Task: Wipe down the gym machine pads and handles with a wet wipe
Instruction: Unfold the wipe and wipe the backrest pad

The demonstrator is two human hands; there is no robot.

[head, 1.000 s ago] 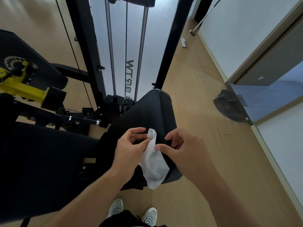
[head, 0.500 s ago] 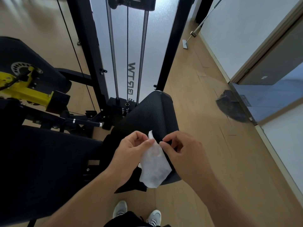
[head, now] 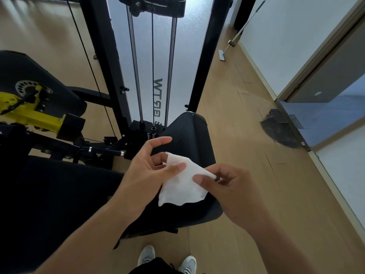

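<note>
A white wet wipe (head: pixel 180 182) is spread between both hands, above a black ribbed machine pad (head: pixel 189 139). My left hand (head: pixel 148 171) holds the wipe's left side with its thumb on top; the index finger sticks out free. My right hand (head: pixel 231 186) pinches the wipe's right edge between thumb and fingers. A large black seat pad (head: pixel 49 194) lies at the lower left. A black handle bar (head: pixel 104 151) with a silver ring runs between the two pads.
The machine's black frame (head: pixel 205 56) and chrome guide rods (head: pixel 136 76) rise ahead. A yellow adjuster (head: pixel 33 113) sits at the left. Wooden floor (head: pixel 246 135) runs along the right to a doorway with a dark mat (head: pixel 280 129). My shoes (head: pixel 167 260) show at the bottom.
The wipe has been pulled from a hanging fold into a wider sheet. My hands moved apart slightly, and the left index finger lifted off the wipe.
</note>
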